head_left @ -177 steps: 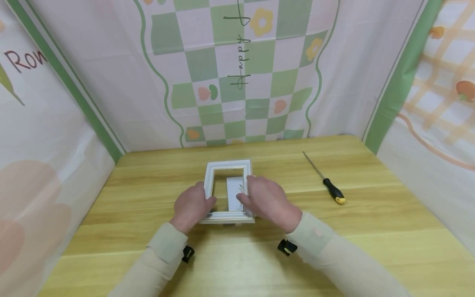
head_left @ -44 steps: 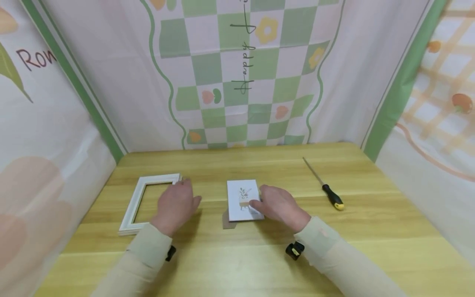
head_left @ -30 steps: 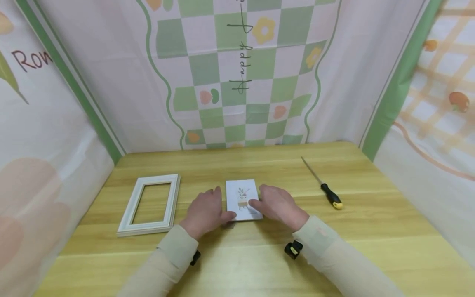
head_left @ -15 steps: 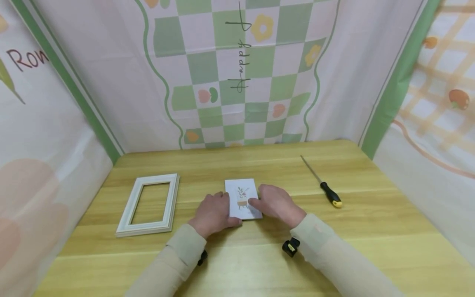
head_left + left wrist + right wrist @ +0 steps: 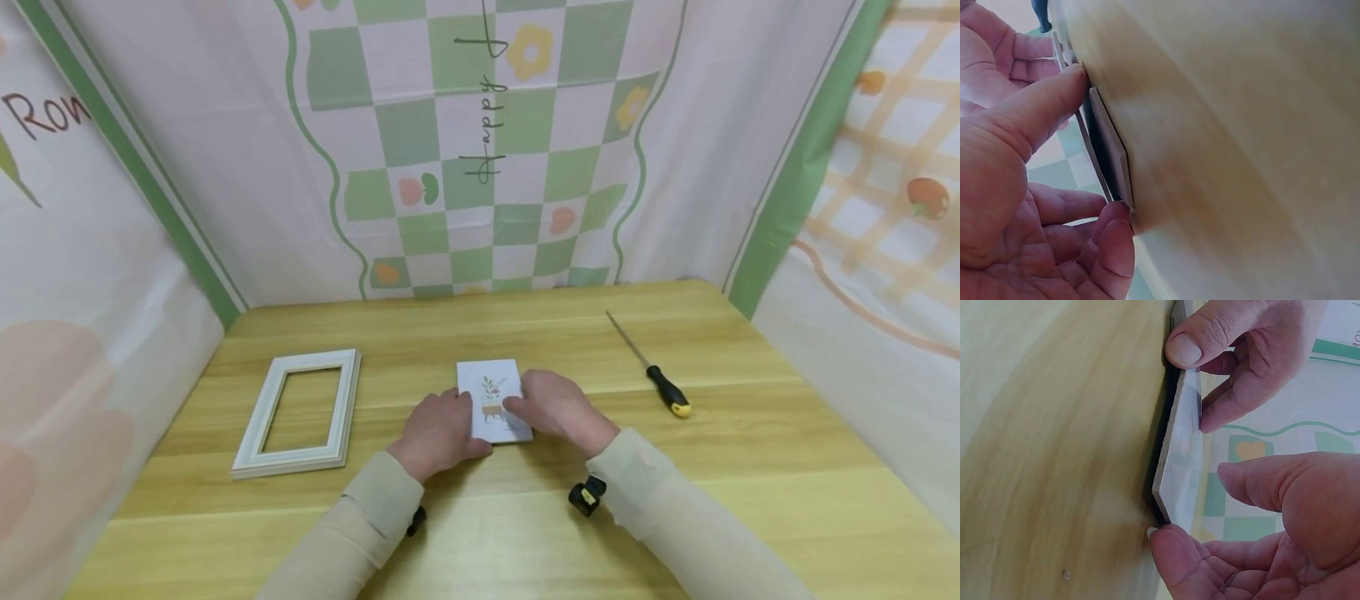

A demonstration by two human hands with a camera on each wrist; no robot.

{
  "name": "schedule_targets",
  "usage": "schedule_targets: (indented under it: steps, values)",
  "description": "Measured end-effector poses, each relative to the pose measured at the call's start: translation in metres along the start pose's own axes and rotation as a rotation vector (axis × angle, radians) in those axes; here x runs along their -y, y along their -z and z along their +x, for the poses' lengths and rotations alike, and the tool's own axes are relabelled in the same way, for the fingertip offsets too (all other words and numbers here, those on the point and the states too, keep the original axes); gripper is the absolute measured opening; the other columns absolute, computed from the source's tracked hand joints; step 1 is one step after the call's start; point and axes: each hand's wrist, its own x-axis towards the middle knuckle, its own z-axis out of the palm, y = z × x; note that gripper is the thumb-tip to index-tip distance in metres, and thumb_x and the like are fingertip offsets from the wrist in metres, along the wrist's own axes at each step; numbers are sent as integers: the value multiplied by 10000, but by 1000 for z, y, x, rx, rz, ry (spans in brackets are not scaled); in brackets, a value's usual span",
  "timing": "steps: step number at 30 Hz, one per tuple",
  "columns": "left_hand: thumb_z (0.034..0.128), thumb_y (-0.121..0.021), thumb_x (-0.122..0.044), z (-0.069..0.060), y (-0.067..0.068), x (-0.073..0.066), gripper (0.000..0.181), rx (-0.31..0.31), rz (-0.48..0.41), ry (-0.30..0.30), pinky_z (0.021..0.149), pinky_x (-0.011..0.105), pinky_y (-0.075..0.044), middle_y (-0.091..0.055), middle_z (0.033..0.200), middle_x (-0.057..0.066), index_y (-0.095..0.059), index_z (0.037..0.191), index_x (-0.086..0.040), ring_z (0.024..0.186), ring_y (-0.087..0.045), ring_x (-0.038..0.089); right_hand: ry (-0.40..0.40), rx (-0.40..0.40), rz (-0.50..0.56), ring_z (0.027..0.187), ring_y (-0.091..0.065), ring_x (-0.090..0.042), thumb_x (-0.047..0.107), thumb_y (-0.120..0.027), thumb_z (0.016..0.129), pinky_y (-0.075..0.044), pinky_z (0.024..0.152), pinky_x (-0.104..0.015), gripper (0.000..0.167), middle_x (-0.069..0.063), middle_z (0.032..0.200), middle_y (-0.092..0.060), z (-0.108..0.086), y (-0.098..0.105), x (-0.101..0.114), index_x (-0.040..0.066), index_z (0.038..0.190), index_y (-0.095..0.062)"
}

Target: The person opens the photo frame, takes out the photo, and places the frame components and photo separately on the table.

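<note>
A white picture card [image 5: 487, 375] with a printed potted plant lies on a thin backing board [image 5: 1175, 447] in mid-table. Under the board, in the left wrist view, a brown stand flap [image 5: 1110, 140] sticks out at an angle. My left hand [image 5: 438, 429] grips the board's near-left corner, thumb along the near edge and fingers at the left side. My right hand [image 5: 558, 404] is at the right edge: fingertips touch the board's edge and the thumb reaches over the card. An empty white picture frame [image 5: 258, 417] lies flat to the left.
A screwdriver [image 5: 667, 392] with a black and yellow handle lies at the right on the wooden table [image 5: 495, 533]. Printed cloth [image 5: 412, 133] hangs behind the table and along both sides.
Earlier both hands held the frame over the card; the frame now lies at the left. My left hand has left it and moved right to grip the board. The right hand has barely moved lately.
</note>
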Motion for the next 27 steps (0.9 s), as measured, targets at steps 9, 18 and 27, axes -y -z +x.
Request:
schedule_targets:
  steps: [9,18,27]
  values:
    - [849,-839,-522,-1,1,-2,642,-6,25,-9,823,402,-547,-690,1095,128,-656,1181,-4,882,-621,261,9,-33,17,694,-558,-208,299,-651,1011,-437,596,-322,235,-61,807,-610,0,0,-2,75,944,-635]
    - [846,-842,-521,-2,0,-2,628,-18,30,-17,818,395,-536,-682,1053,109,-653,1162,-12,843,-595,240,-41,16,158,653,-619,-175,255,-648,1009,-493,600,-282,242,-66,793,-651,10,-2,-11,22,981,-703]
    - [846,-840,-526,-1,-1,0,647,-7,10,-9,825,394,-525,-679,1080,112,-647,1186,-11,856,-585,237,-79,62,308,786,-666,-171,237,-645,1017,-567,650,-276,279,-71,939,-701,13,-3,-16,0,1126,-744]
